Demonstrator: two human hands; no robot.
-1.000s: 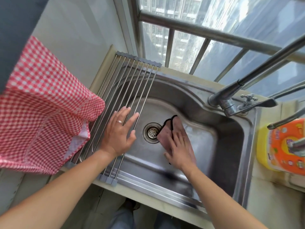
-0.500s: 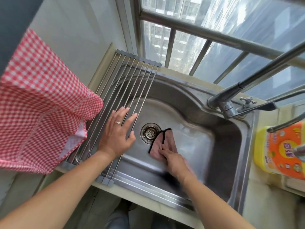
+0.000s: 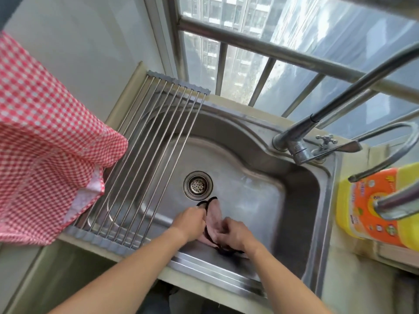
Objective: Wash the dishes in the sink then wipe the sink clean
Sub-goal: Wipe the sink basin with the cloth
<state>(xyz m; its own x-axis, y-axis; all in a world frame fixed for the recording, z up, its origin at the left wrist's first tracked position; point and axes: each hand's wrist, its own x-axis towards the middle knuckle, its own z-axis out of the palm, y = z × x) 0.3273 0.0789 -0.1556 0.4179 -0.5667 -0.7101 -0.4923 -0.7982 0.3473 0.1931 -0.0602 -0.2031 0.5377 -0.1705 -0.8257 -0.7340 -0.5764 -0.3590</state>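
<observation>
Both hands, left point(image 3: 190, 220) and right point(image 3: 233, 232), hold the cloth point(image 3: 213, 214) (pink, dark-edged) inside the sink point(image 3: 249, 196).

Your left hand point(image 3: 189, 220) is off the rack point(image 3: 145, 164) and now grips the pink cloth point(image 3: 213, 215) with your right hand point(image 3: 233, 234), nearer the sink's point(image 3: 294, 200) front wall than the drain point(image 3: 198, 184).

Plain white wall point(image 3: 90, 53) at 10-11 o'clock, window point(image 3: 294, 30) w/ steel bars point(image 3: 272, 49) at 12-2 showing daylit tower blocks, beige worktop point(image 3: 353, 288) at 4, red-check cloth point(image 3: 40, 137) hanging at 9.
</observation>
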